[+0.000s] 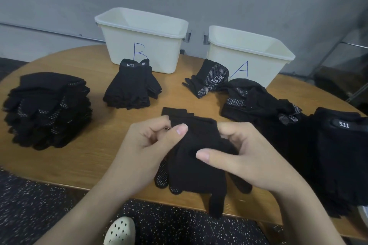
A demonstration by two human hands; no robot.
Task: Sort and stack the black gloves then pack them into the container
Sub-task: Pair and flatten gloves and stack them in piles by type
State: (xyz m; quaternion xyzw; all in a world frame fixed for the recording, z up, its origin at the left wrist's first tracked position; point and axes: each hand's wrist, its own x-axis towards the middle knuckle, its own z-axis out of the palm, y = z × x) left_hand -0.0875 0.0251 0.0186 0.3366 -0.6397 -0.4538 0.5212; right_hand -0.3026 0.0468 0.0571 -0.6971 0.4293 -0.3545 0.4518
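Both hands [151, 145] [239, 155] grip glove [199, 157]; fingertips toward person.

Both the left hand [147, 145] and the right hand [237, 155] pinch a black glove [195, 165] over the wooden table [83, 155], between glove piles.

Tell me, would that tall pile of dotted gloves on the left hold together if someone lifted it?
Probably not as one block. The dotted glove pile looks soft and uneven, with edges fanning out, so it would likely sag and shed gloves. It is probably light. The grip dots may reduce sliding between layers.

Head view, steeply down, close.
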